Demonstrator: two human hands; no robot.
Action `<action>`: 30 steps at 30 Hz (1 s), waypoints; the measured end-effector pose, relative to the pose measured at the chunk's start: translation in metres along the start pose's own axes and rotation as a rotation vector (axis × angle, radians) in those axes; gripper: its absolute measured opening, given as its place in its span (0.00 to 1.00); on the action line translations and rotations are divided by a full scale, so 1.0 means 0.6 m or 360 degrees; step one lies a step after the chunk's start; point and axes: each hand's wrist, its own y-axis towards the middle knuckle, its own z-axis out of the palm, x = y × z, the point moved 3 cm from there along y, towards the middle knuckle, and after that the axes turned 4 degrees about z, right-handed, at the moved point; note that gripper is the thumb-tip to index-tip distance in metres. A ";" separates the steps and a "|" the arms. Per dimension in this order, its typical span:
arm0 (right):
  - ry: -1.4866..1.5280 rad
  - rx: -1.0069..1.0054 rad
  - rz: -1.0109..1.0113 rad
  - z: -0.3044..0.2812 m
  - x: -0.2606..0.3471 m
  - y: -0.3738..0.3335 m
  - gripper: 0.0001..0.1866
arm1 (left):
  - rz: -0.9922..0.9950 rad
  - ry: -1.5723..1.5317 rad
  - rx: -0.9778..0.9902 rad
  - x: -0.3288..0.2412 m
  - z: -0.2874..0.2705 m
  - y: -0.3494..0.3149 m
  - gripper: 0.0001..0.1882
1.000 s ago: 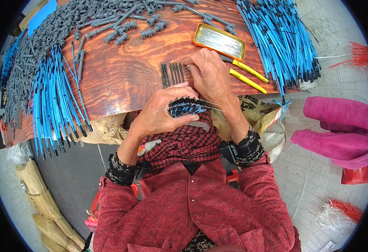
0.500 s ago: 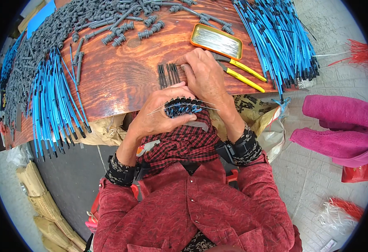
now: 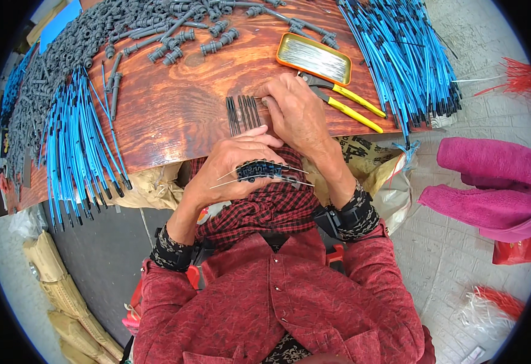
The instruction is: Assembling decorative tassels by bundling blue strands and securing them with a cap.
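My left hand [image 3: 228,165] is wrapped round a bundle of blue and black plastic strips [image 3: 259,170] above my lap. Thin metal wires [image 3: 292,180] stick out of the bundle on both sides. Beyond my left fingers, several dark, slender rods [image 3: 242,114] lie side by side over the table edge; whether they are the strips' far ends I cannot tell. To the right of these rods, my right hand [image 3: 299,112] is closed in a pinch, thumb and fingertips by the rightmost one. What it pinches is too small to make out.
Yellow-handled pliers [image 3: 356,109] lie right of my right hand, below an orange-rimmed tin [image 3: 282,54] of metal wires. Blue strips with black ends hang over the table at left [image 3: 74,145] and right [image 3: 399,60]. Grey plastic fittings [image 3: 138,21] pile up at the back left.
My left hand has turned and lowered slightly, so the bundle shows flatter, with more wire ends visible. The right hand stays pinched by the rods, shifted a little towards me.
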 end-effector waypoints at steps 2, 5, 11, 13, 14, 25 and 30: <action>-0.0009 0.0011 -0.0045 -0.006 0.008 -0.002 0.06 | 0.0006 -0.0011 0.0013 -0.001 0.001 -0.007 0.12; -0.0043 0.0095 -0.0025 -0.012 0.014 -0.011 0.07 | 0.0166 -0.0069 0.0104 -0.008 0.001 -0.018 0.19; -0.0034 0.0157 -0.0013 -0.027 0.021 -0.025 0.07 | 0.0170 0.0066 0.0123 -0.018 0.018 -0.040 0.16; -0.0016 0.0155 -0.0027 -0.029 0.022 -0.027 0.07 | 0.0176 0.0199 0.0124 -0.022 0.024 -0.039 0.14; 0.0043 0.0139 -0.0030 -0.027 0.022 -0.028 0.06 | 0.0178 0.0199 0.0124 -0.021 0.025 -0.039 0.14; 0.0265 0.0071 0.0039 -0.011 0.020 -0.038 0.05 | 0.0305 0.0216 0.0129 -0.012 0.022 -0.044 0.17; 0.0232 0.0030 0.0040 -0.009 0.022 -0.040 0.07 | 0.0300 0.0196 0.0148 -0.011 0.024 -0.045 0.17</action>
